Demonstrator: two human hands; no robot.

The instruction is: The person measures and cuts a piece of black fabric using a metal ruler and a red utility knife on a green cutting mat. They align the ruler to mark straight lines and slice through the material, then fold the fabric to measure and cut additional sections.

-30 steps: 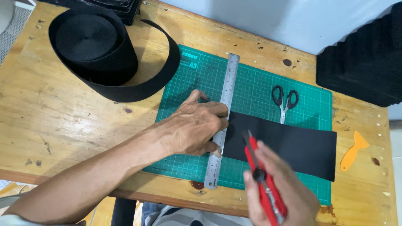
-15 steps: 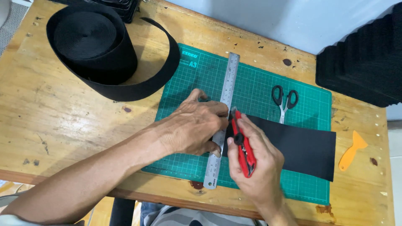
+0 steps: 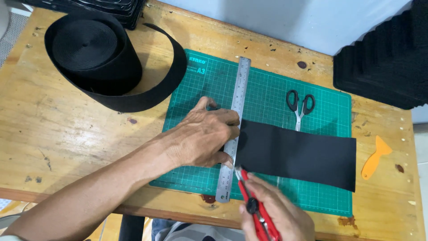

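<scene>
Left hand (image 3: pixel 203 136) flat, fingers spread, pressing steel ruler (image 3: pixel 233 129) onto black strip (image 3: pixel 296 154). Right hand (image 3: pixel 276 212) fist-gripping red cutter (image 3: pixel 254 205) at ruler's near end. Scissors (image 3: pixel 301 105) mid-mat (image 3: pixel 267 89); orange scraper (image 3: pixel 376 157) bench right edge; black roll (image 3: pixel 96 56) far-left corner.

The only marking in view is a small printed label (image 3: pixel 196 65) on the green cutting mat (image 3: pixel 312 196). It sits in the mat's corner at about eleven o'clock, a short block of pale lettering printed straight onto the green surface, just beside the top end of the steel ruler (image 3: pixel 240 85). No packages, signs or screens show.
</scene>
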